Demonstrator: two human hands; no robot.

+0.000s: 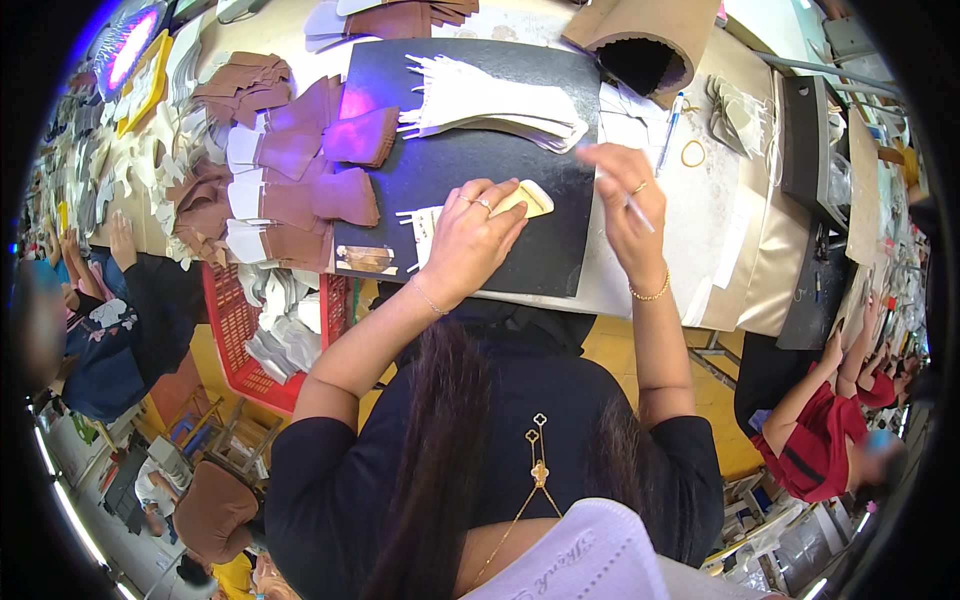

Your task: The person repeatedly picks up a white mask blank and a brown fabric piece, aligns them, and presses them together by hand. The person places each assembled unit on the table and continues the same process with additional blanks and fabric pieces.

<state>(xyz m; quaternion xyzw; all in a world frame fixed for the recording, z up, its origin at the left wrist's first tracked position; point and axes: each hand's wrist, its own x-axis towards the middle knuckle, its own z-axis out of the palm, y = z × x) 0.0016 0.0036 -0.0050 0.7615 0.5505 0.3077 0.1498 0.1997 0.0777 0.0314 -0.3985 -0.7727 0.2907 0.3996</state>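
My left hand [470, 235] is closed over a flat cut piece [527, 203] with a pale yellow face and a white rounded edge. Pale strips [420, 235] stick out on the other side of this hand; the part under my palm is hidden. Raised above the right side of the black mat [560, 245], my right hand [625, 200] has its fingers closed around a thin whitish stick-like tool [640, 215], whose kind I cannot make out. Beyond my hands lies a stack of white pieces [500, 105] with narrow strips at one end.
Stacks of brown and white cut pieces [300, 190] cover the left of the table. A red basket [235, 335] with grey pieces stands below. At right are a pen [672, 125], a rubber band [693, 153] and a brown roll [645, 45]. People sit on both sides.
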